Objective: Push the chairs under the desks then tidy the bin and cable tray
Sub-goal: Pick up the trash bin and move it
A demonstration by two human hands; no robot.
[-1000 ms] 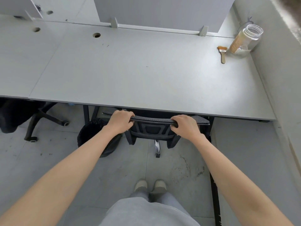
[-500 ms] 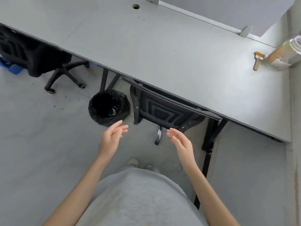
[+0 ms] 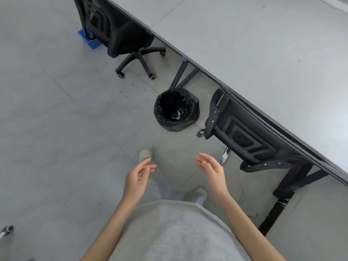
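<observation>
1. A grey top (image 3: 177, 234) is seen nearest the camera, with both bare forearms reaching forward from it over the tiled floor (image 3: 56, 129).
2. The left hand (image 3: 137, 178) is held in the air with its fingers loosely spread and slightly bent; nothing is gripped by it.
3. The right hand (image 3: 212, 171) is likewise held free, palm turned inward, with relaxed, parted fingers; nothing is touched by it.
4. Two pale shoes are seen below the hands, the left shoe (image 3: 145, 154) set further forward than the right shoe (image 3: 196, 192).
5. The near chair (image 3: 250, 140), black with a moulded back, is found to the right of the hands, its top edge tucked against the underside of the desk (image 3: 263, 53); a chrome base leg shows beneath it.
6. Dark desk legs (image 3: 293, 183) are seen just right of this chair.
7. The bin (image 3: 176, 110), lined with a black bag, stands on the floor between the two chairs, just beside the near chair and in front of a second pair of desk legs; a pale scrap is visible inside it.
8. The far chair (image 3: 116, 32) is placed further left along the desk edge, its wheeled base largely exposed on the floor.
9. A blue tray (image 3: 90, 41) lies on the floor behind the far chair, partly hidden by it.
</observation>
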